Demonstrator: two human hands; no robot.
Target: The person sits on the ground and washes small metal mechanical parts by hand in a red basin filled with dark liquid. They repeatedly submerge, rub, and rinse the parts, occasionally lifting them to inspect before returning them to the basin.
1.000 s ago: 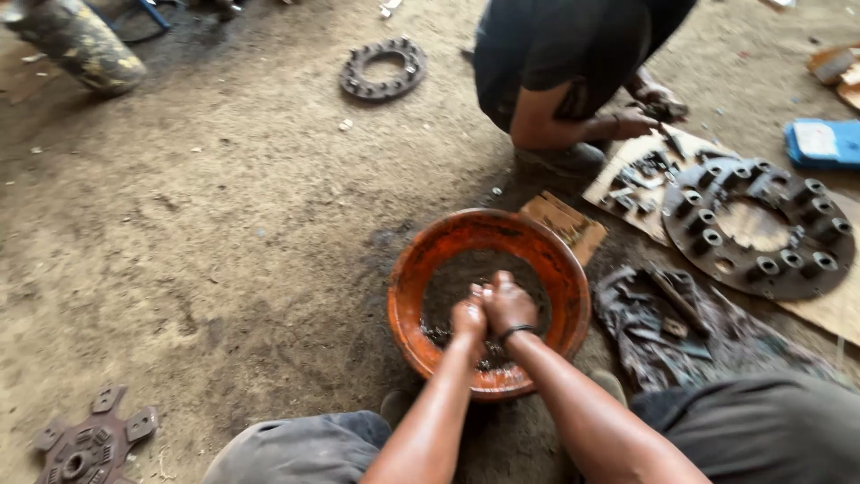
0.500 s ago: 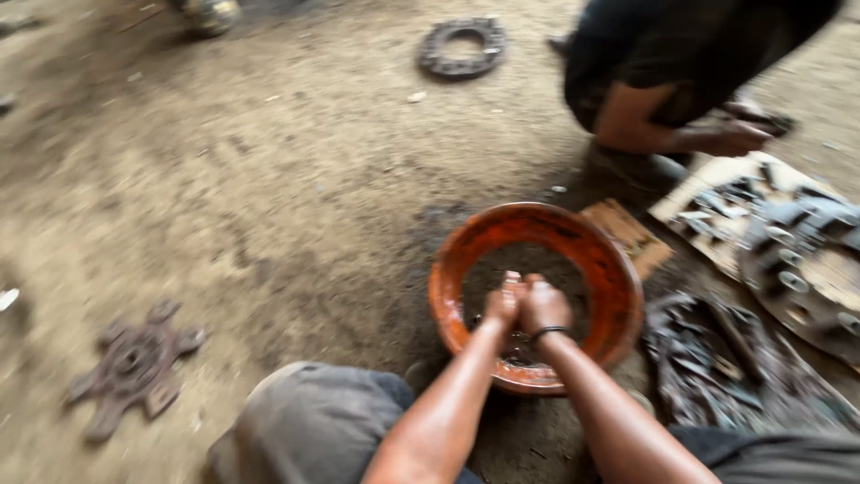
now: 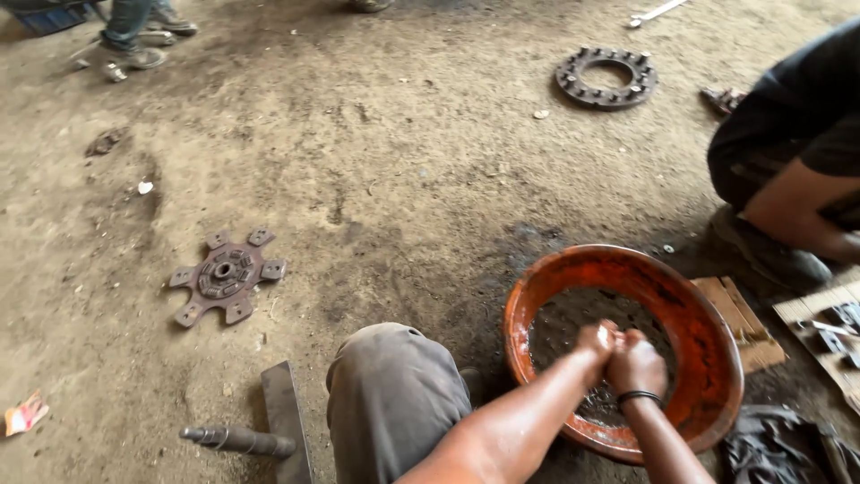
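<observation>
Both my hands are pressed together over a round orange basin (image 3: 708, 358) that holds dark liquid and grime. My left hand (image 3: 597, 343) and my right hand (image 3: 638, 365) are wet, with fingers curled against each other. A black band sits on my right wrist. Nothing shows between the hands, though the palms are hidden. My knee (image 3: 390, 394) in grey trousers is just left of the basin.
A star-shaped clutch disc (image 3: 227, 274) lies on the dirt floor to the left. A metal shaft and flat bar (image 3: 269, 430) lie near my knee. A bolted ring (image 3: 606, 78) lies far back. Another person (image 3: 797, 170) crouches at right beside a wooden block (image 3: 739, 314) and parts on cardboard.
The view has swung left, so the basin now sits lower right and the clutch disc is in fuller view. My hands stay clasped together over the basin.
</observation>
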